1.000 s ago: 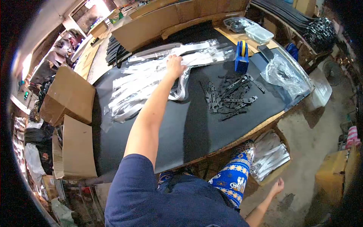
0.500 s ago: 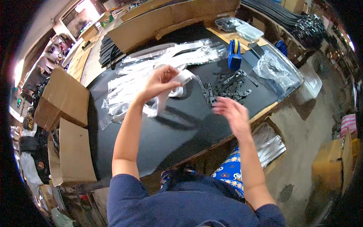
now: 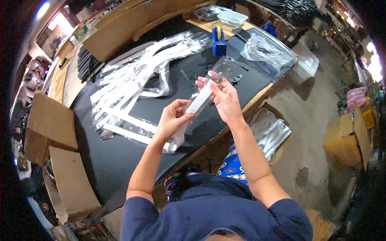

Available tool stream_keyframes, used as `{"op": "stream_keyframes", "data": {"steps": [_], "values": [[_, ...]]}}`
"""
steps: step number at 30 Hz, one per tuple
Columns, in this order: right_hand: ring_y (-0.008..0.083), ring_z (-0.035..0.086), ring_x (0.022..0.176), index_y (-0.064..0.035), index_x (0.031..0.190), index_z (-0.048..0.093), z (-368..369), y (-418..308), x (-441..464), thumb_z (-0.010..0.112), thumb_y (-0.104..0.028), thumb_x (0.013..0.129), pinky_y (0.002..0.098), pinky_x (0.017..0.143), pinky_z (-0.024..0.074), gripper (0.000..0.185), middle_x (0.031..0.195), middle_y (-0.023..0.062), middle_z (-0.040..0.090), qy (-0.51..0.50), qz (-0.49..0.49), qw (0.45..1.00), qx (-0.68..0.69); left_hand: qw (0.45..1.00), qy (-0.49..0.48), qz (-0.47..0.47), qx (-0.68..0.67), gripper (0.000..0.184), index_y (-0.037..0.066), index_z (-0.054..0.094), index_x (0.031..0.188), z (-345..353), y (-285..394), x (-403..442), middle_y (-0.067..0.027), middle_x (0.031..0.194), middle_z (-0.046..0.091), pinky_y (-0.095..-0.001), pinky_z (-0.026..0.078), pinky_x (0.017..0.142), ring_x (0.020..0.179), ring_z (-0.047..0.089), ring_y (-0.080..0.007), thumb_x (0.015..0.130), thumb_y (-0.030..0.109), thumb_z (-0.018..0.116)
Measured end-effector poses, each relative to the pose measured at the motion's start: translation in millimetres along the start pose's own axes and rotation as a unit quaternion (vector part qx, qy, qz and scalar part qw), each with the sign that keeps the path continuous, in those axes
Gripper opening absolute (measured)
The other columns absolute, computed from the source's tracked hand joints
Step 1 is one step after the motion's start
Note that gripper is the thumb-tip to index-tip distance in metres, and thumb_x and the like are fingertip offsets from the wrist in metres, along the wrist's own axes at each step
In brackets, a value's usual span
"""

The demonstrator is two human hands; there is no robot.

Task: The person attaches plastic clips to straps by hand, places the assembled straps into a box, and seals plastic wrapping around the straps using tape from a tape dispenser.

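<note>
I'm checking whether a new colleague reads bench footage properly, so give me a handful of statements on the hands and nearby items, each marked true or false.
1. The left hand and right hand are both on one white strip. True.
2. Other white strips lie on the black tabletop. True.
3. The left hand is nearer the blue dispenser than the right hand is. False: the right hand is nearer.
4. The blue dispenser is held in a hand. False: it rests on the tabletop, with neither hand on it.
</note>
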State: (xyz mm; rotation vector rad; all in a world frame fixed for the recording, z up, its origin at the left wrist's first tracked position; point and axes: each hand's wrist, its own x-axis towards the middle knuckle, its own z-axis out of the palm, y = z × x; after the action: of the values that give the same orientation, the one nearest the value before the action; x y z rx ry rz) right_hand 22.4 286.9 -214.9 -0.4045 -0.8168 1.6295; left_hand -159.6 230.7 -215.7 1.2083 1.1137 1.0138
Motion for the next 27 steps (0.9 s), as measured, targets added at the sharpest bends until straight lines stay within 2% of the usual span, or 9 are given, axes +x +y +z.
{"op": "stream_keyframes", "data": {"steps": [4, 5, 8, 10, 12, 13, 24, 26, 27], "values": [[0.0272, 0.062, 0.105, 0.0021, 0.129, 0.043, -15.5, -21.9, -4.4, 0.049, -0.007, 0.096, 0.0370, 0.093, 0.0496, 0.034, 0.117, 0.0222, 0.060, 0.001, -0.028, 0.997, -0.072, 0.995, -0.020, 0.060, 0.076, 0.027, -0.002, 0.060, 0.104, 8.4, -16.0, 34.9, -0.0042, 0.081, 0.067, -0.0218, 0.046, 0.063, 0.070, 0.058, -0.0061, 0.080, 0.005, 0.072], [0.0293, 0.061, 0.107, 0.0042, 0.126, 0.046, -15.9, -26.7, -5.1, 0.048, -0.013, 0.098, 0.0386, 0.094, 0.0492, 0.033, 0.117, 0.0256, 0.059, 0.030, -0.040, 0.995, -0.089, 0.993, -0.040, 0.068, 0.089, 0.025, -0.001, 0.061, 0.102, 9.4, -16.1, 43.1, -0.0016, 0.081, 0.065, -0.0225, 0.045, 0.064, 0.069, 0.057, -0.0067, 0.080, 0.005, 0.072], [0.0295, 0.062, 0.106, 0.0060, 0.123, 0.047, -30.8, -40.7, 0.3, 0.048, -0.019, 0.099, 0.0389, 0.094, 0.0490, 0.035, 0.114, 0.0254, 0.061, 0.043, -0.076, 0.994, -0.071, 0.990, -0.064, 0.084, 0.097, 0.027, -0.001, 0.061, 0.103, 22.7, -4.3, 57.5, -0.0016, 0.081, 0.065, -0.0214, 0.044, 0.063, 0.069, 0.057, -0.0064, 0.080, 0.006, 0.073], [0.0300, 0.062, 0.106, 0.0074, 0.122, 0.048, -31.6, -49.3, 1.3, 0.049, -0.021, 0.099, 0.0388, 0.095, 0.0485, 0.037, 0.112, 0.0253, 0.062, 0.055, -0.092, 0.990, -0.096, 0.991, -0.087, 0.085, 0.059, 0.024, -0.001, 0.063, 0.100, 28.9, 0.2, 63.2, -0.0021, 0.080, 0.066, -0.0202, 0.044, 0.062, 0.069, 0.058, -0.0063, 0.082, 0.011, 0.073], [0.0282, 0.063, 0.104, 0.0060, 0.119, 0.051, -31.0, -55.2, 3.1, 0.051, -0.022, 0.098, 0.0355, 0.093, 0.0495, 0.035, 0.109, 0.0228, 0.064, 0.055, -0.116, 0.987, -0.093, 0.991, -0.126, 0.039, 0.007, 0.021, 0.000, 0.067, 0.095, 31.4, 7.4, 64.2, -0.0026, 0.079, 0.067, -0.0200, 0.044, 0.060, 0.068, 0.058, -0.0064, 0.084, 0.017, 0.072], [0.0288, 0.063, 0.104, 0.0059, 0.119, 0.051, -28.8, -56.8, 3.1, 0.050, -0.021, 0.098, 0.0354, 0.094, 0.0490, 0.034, 0.109, 0.0231, 0.064, 0.064, -0.114, 0.987, -0.094, 0.994, -0.100, 0.048, 0.022, 0.023, 0.000, 0.068, 0.091, 33.2, 2.7, 65.9, -0.0032, 0.077, 0.067, -0.0206, 0.044, 0.059, 0.065, 0.058, -0.0068, 0.086, 0.022, 0.070], [0.0275, 0.061, 0.108, 0.0069, 0.120, 0.052, -11.8, -22.9, -2.5, 0.047, -0.017, 0.099, 0.0345, 0.097, 0.0466, 0.032, 0.116, 0.0230, 0.061, 0.065, -0.125, 0.985, -0.096, 0.998, -0.044, 0.033, -0.014, 0.021, 0.001, 0.068, 0.087, 34.2, 6.0, 51.9, -0.0026, 0.069, 0.065, -0.0206, 0.039, 0.050, 0.056, 0.055, -0.0061, 0.086, 0.022, 0.069], [0.0229, 0.061, 0.106, 0.0061, 0.119, 0.054, -8.1, -13.8, -6.3, 0.047, -0.017, 0.099, 0.0316, 0.095, 0.0463, 0.031, 0.115, 0.0204, 0.062, 0.070, -0.125, 0.980, -0.140, 0.998, -0.032, 0.040, -0.021, 0.022, 0.000, 0.068, 0.087, 34.0, 1.3, 54.6, -0.0028, 0.070, 0.065, -0.0206, 0.040, 0.050, 0.057, 0.056, -0.0062, 0.086, 0.023, 0.070], [0.0175, 0.061, 0.103, 0.0064, 0.118, 0.055, -8.2, -9.2, -7.3, 0.048, -0.017, 0.099, 0.0288, 0.091, 0.0462, 0.031, 0.114, 0.0172, 0.064, 0.072, -0.120, 0.972, -0.187, 0.998, -0.031, 0.041, -0.021, 0.022, 0.000, 0.068, 0.087, 33.1, -0.5, 55.7, -0.0028, 0.070, 0.065, -0.0206, 0.040, 0.050, 0.057, 0.056, -0.0062, 0.086, 0.023, 0.070]]}}
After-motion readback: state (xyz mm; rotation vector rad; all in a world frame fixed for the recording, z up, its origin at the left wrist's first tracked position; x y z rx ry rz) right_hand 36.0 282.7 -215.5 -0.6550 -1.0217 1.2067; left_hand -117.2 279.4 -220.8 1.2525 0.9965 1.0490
